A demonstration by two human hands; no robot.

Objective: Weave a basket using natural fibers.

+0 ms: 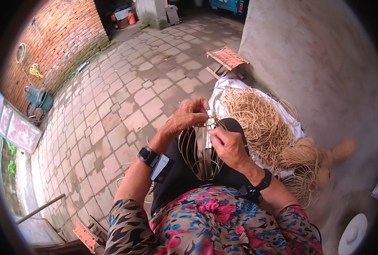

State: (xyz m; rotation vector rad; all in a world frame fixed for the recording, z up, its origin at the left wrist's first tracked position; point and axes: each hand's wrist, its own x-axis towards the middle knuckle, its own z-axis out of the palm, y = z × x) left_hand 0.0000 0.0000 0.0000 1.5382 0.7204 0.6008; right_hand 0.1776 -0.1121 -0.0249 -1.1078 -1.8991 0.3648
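Note:
On my lap stands an openwork frame [184, 146] of thin, curved, brownish strands, rounded like a basket or cage. Whether the strands are wire or cane I cannot tell. At its upper end my left hand [189, 115] pinches a thin strand, with thumb and forefinger together. My right hand [229, 146] is closed at the frame's right side, just below the left, its thumb and bent forefinger pressed together on a strand. The fingertips partly hide what they grip. Between the hands, a few strands come together, and something white shows behind them.
To the right, a large heap of tan cord [257, 119] lies on a white sack [229, 83], with a cord bundle [299, 155] nearer me. A low folding stool [228, 57] stands beyond, beside the grey wall [312, 63]. Stone paving [108, 123] spreads to the left.

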